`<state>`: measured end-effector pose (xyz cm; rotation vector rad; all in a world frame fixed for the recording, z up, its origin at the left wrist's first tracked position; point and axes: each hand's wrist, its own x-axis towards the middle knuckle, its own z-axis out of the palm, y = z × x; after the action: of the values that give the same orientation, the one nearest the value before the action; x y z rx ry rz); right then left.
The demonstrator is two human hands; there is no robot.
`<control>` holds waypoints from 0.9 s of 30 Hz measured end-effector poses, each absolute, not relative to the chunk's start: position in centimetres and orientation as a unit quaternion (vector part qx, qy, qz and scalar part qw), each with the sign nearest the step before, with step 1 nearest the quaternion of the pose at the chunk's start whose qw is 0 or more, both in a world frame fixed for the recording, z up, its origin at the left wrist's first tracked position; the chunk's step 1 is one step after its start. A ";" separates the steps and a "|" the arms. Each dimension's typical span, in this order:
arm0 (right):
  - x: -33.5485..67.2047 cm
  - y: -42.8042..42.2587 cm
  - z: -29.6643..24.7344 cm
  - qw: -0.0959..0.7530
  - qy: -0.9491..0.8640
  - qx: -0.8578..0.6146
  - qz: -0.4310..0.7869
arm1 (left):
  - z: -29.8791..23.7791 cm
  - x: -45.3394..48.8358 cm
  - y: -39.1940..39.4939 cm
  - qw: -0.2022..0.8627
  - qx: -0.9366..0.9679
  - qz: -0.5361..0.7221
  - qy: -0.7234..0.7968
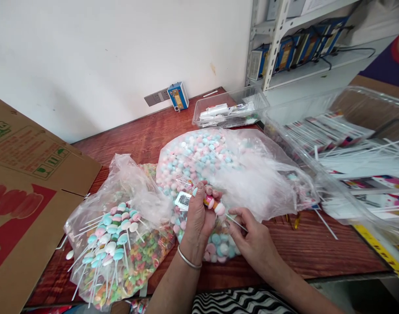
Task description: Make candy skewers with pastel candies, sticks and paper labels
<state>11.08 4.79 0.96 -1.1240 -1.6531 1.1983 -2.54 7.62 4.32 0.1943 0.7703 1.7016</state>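
Above the bag of pastel candies, my left hand [199, 216] is closed round a candy skewer [219, 209], with pink, white and orange pieces showing past the fingers. A clear wrapper [183, 182] and a white label with a square printed code [182, 199] stick out on the left of that hand. My right hand [253, 233] pinches the skewer's thin white stick [237, 222] between thumb and fingers. Beneath both hands lies the large clear bag [192, 150] of pink, blue and white round candies. My palm hides part of the skewer.
At left, finished-looking candy skewers [110, 237] lie on a bag of ring candies [153, 244], beside a cardboard box [29, 174]. Clear bins hold wrapped items [219, 111] and white sticks [372, 157] at right. A person's sleeve [387, 65] shows at the right edge.
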 end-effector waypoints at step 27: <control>11.3 4.7 0.7 0.412 -0.693 -0.437 0.398 | 5.2 -2.8 7.7 0.569 0.071 0.746 0.339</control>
<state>11.35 4.71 0.67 -1.1002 -1.7442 1.0006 -2.77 7.68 5.20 0.1669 0.7952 1.7508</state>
